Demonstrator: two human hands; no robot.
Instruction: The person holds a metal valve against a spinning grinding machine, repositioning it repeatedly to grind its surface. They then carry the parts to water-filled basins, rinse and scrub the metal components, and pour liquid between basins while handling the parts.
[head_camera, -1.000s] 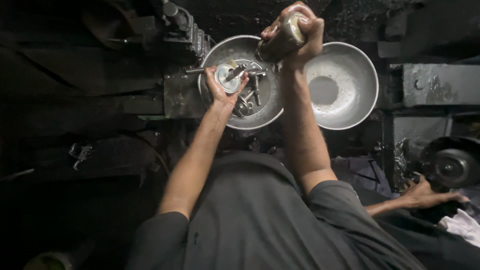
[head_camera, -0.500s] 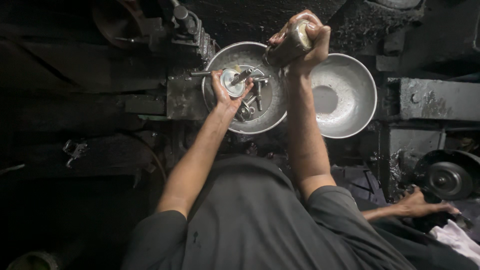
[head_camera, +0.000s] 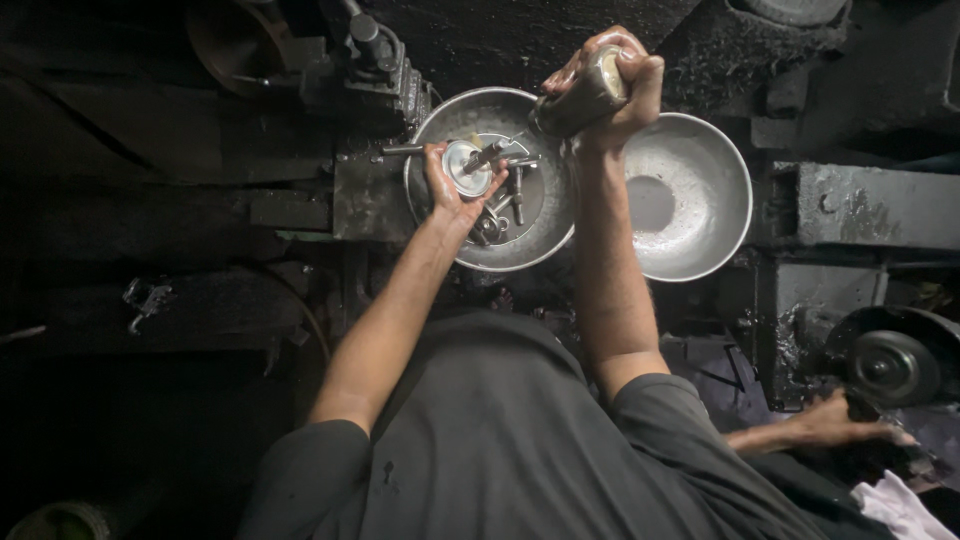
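Left hand (head_camera: 455, 185) grips a small round metal part (head_camera: 466, 166), fingers curled around its edge, held over the nearer metal bowl (head_camera: 440, 120). Right hand (head_camera: 615, 85) is closed tight around a dark bottle (head_camera: 580, 100), tipped with its narrow end pointing down toward the part in the left hand. Bottle tip sits just beside the part; cannot tell if they touch. Under the left hand, inside that bowl, lie several loose metal pins and bolts (head_camera: 510, 190). To the right of the right hand, a second metal bowl (head_camera: 720, 200) touches the first, with a dark wet patch at its bottom. Beyond the left hand, dark greasy machine parts (head_camera: 375, 60). Both forearms reach out from a dark grey shirt (head_camera: 500, 440). Far to the right of the right arm, low in the frame, another person's hand (head_camera: 830, 420) rests near a round metal wheel (head_camera: 890, 365), and a white cloth (head_camera: 905, 505) lies below that hand.
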